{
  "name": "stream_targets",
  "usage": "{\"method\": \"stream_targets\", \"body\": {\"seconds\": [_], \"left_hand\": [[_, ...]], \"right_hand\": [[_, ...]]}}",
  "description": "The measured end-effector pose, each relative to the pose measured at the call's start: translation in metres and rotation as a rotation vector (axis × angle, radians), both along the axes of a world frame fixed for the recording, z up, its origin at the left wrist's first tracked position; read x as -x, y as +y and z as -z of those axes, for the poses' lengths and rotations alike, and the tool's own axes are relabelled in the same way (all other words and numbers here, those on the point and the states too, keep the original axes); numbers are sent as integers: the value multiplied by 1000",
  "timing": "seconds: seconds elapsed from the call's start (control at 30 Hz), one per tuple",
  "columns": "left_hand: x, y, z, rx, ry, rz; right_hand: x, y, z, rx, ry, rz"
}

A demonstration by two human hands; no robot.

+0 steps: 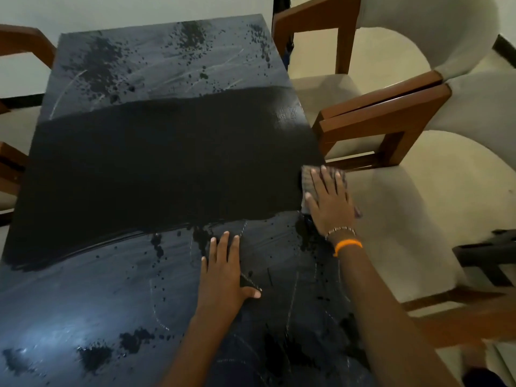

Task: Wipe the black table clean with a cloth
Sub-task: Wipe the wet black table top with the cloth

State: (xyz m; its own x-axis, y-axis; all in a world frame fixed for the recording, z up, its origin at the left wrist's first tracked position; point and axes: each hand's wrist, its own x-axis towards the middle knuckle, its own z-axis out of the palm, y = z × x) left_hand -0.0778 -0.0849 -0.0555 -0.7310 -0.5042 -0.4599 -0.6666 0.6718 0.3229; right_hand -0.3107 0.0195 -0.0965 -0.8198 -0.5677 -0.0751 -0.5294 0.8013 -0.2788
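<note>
Black and matte across its middle, the counter (pixel 156 163) shows one broad clean band running from side to side, while the far end and the near end carry a pale dusty film with dark spatters and faint curved scratches. The cloth (pixel 308 177), a dark folded piece, lies at the counter's right edge at the end of that clean band, partly overhanging toward the cushioned chair (pixel 418 196) just beside it. The right hand (pixel 328 202) presses flat on the cloth with fingers spread, not pinching it, so its grip is open and the cloth is held only by downward pressure. The left hand (pixel 226 272) rests palm down on the dusty near part, fingers extended and holding nothing, apparently bracing the body. The step in hand looks like the end of one sideways pass. The next move probably calls for shifting the cloth toward the near dusty strip and drawing it back across, keeping it flat so it does not slip off the edge, and lifting the left hand clear of that path.
</note>
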Motion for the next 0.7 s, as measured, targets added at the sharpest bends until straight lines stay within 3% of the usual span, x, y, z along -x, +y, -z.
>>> {"method": "stream_targets", "body": {"seconds": [0.2,0.53,0.7], "left_hand": [[-1,-1,3,-9,21,-8],[-1,-4,7,-33,78,-46],[-2,-3,9,-46,104,-68]], "right_hand": [[-71,63,0,-36,4,108],[30,-37,-5,-28,-55,14],[30,-30,-4,-38,-37,-57]]}}
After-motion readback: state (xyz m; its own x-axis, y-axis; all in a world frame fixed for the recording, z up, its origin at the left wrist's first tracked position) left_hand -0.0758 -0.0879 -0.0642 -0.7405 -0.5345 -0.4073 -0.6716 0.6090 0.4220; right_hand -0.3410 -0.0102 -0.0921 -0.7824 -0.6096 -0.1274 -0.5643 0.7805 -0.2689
